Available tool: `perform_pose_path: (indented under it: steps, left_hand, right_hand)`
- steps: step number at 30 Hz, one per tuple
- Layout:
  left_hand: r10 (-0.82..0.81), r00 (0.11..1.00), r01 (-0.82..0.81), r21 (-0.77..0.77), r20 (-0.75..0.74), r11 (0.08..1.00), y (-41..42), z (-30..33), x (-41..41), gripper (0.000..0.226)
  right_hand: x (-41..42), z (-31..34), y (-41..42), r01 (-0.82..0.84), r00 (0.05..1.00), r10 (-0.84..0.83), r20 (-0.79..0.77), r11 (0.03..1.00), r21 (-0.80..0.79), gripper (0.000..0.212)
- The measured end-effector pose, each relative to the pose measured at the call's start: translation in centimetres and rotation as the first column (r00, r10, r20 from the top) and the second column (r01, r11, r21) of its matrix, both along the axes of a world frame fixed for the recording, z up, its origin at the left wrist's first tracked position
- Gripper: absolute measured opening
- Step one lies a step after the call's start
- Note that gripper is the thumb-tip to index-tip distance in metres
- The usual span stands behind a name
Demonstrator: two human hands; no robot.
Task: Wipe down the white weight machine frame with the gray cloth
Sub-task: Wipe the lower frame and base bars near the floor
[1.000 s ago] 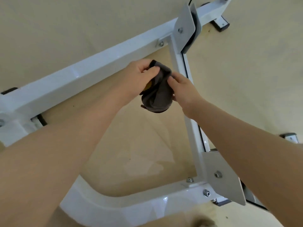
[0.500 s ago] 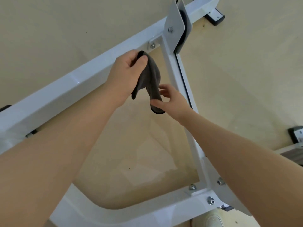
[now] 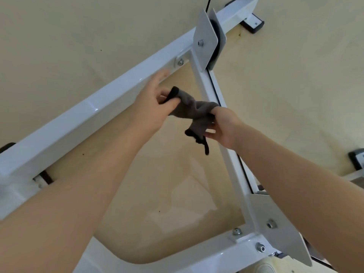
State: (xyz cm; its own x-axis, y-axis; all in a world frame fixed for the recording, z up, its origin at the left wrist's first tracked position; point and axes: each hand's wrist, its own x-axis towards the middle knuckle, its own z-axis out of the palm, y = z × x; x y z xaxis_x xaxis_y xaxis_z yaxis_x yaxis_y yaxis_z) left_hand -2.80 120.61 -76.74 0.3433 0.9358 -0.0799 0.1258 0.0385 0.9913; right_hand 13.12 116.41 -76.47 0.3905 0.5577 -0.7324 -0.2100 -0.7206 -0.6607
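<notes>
The gray cloth (image 3: 192, 110) is stretched and twisted between both hands, above the floor inside the frame. My left hand (image 3: 155, 103) pinches its upper left end, with one finger resting near the long white bar (image 3: 78, 119). My right hand (image 3: 222, 125) grips the other end, and a dark corner of cloth dangles below it. The white weight machine frame forms a triangle: the long bar at the left, a thin diagonal bar (image 3: 234, 166) under my right hand, and a curved bar (image 3: 177, 259) at the bottom.
A grey pulley bracket (image 3: 204, 42) with a black wheel sits at the top joint, and another plate (image 3: 279, 227) with bolts at the lower right joint. Black feet (image 3: 254, 22) rest on the beige floor. A light shoe tip (image 3: 264, 267) shows at the bottom edge.
The cloth has gone from hanging bunched in my left hand to being pulled out between both hands. My right hand now grips its lower end. The view has shifted slightly.
</notes>
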Motion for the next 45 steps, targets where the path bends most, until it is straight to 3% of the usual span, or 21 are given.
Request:
perform_pose_path:
  steps: [4,7,11,15,17,22,23,25,27,28,30,32,34,35,37,39,41,43,45]
  left_hand:
    - [-0.074,0.994,0.076,0.027,-0.079,0.997,-1.7,-1.4,2.6,0.02]
    - [0.086,0.987,-0.085,0.018,-0.136,0.996,-1.9,-2.5,3.7,0.015]
    - [0.358,0.926,-0.373,-0.132,-0.12,0.919,-0.8,-2.9,4.7,0.009]
    - [0.398,0.906,-0.412,-0.086,-0.145,0.907,-0.2,-3.0,5.9,0.011]
    - [0.374,0.914,-0.39,-0.092,-0.155,0.916,0.2,-3.3,6.6,0.018]
    - [0.459,0.873,-0.487,-0.273,-0.164,0.829,2.3,-4.4,6.5,0.015]
    - [0.477,0.864,-0.503,-0.293,-0.161,0.813,2.7,-4.6,6.4,0.013]
    - [0.455,0.867,-0.491,-0.188,-0.205,0.85,2.9,-4.8,6.0,0.01]
    - [0.399,0.884,-0.413,-0.006,-0.244,0.911,2.6,-4.7,5.9,0.009]
    - [0.376,0.895,-0.372,0.064,-0.241,0.926,2.2,-4.7,5.9,0.01]
    - [0.327,0.927,-0.3,0.16,-0.184,0.941,1.4,-4.7,6.2,0.012]
    - [0.209,0.969,-0.187,0.162,-0.133,0.969,0.3,-5.0,6.6,0.012]
    - [0.041,0.996,-0.031,0.111,-0.086,0.993,-0.8,-5.4,6.7,0.002]
    - [-0.027,0.997,0.035,0.118,-0.072,0.992,-1.1,-5.5,6.5,0.007]
    - [-0.193,0.974,0.213,0.194,-0.116,0.958,-0.9,-5.8,6.0,0.015]
    - [-0.382,0.892,0.435,0.231,-0.242,0.87,0.2,-5.6,5.7,0.025]
    - [-0.462,0.816,0.557,0.26,-0.346,0.789,2.0,-5.1,5.6,0.034]
    - [-0.339,0.82,0.523,0.361,-0.462,0.772,4.5,-5.0,5.4,0.041]
    - [-0.102,0.713,0.484,0.382,-0.693,0.787,7.8,-5.1,4.7,0.054]
  right_hand:
    - [-1.1,0.8,0.7,0.108,0.993,-0.114,-0.038,0.985,-0.136,0.027]
    - [-1.3,1.0,0.6,0.133,0.983,-0.152,-0.102,0.976,-0.172,0.016]
    - [0.7,0.5,0.5,0.13,0.982,-0.15,-0.119,0.979,-0.157,0.017]
    - [2.1,0.2,0.8,-0.017,0.995,0.001,-0.104,0.988,-0.15,0.023]
    - [2.5,0.0,1.2,-0.011,0.993,-0.007,-0.122,0.989,-0.145,0.029]
    - [3.9,0.4,1.3,-0.019,0.902,-0.027,-0.431,0.994,-0.103,0.018]
    - [4.0,0.3,1.4,-0.074,0.916,0.024,-0.399,0.991,-0.113,0.02]
    - [3.9,-0.1,1.7,-0.212,0.977,0.204,-0.062,0.961,-0.18,0.028]
    - [3.6,-0.5,2.0,-0.268,0.883,0.345,0.319,0.927,-0.261,0.035]
    - [3.4,-0.7,2.2,-0.272,0.857,0.355,0.373,0.927,-0.257,0.035]
    - [2.6,-0.8,2.5,-0.188,0.943,0.228,0.241,0.966,-0.178,0.03]
    - [1.4,-0.6,2.8,0.002,0.998,-0.004,-0.061,1.0,-0.027,0.025]
    - [0.8,-0.6,2.9,0.154,0.941,-0.112,-0.319,0.982,0.109,0.027]
    - [0.7,-0.7,2.8,0.205,0.905,-0.128,-0.405,0.967,0.154,0.029]
    - [0.6,-0.9,2.6,0.206,0.895,-0.086,-0.437,0.95,0.236,0.03]
    - [0.6,-1.5,2.8,0.087,0.976,-0.031,-0.214,0.962,0.258,0.025]
    - [1.0,-1.8,3.3,0.069,0.993,-0.088,0.076,0.972,0.223,0.02]
    - [2.5,-1.7,4.3,0.082,0.908,-0.178,0.379,0.963,0.255,0.022]
    - [5.0,-1.1,5.9,0.039,0.739,-0.225,0.635,0.955,0.294,0.021]
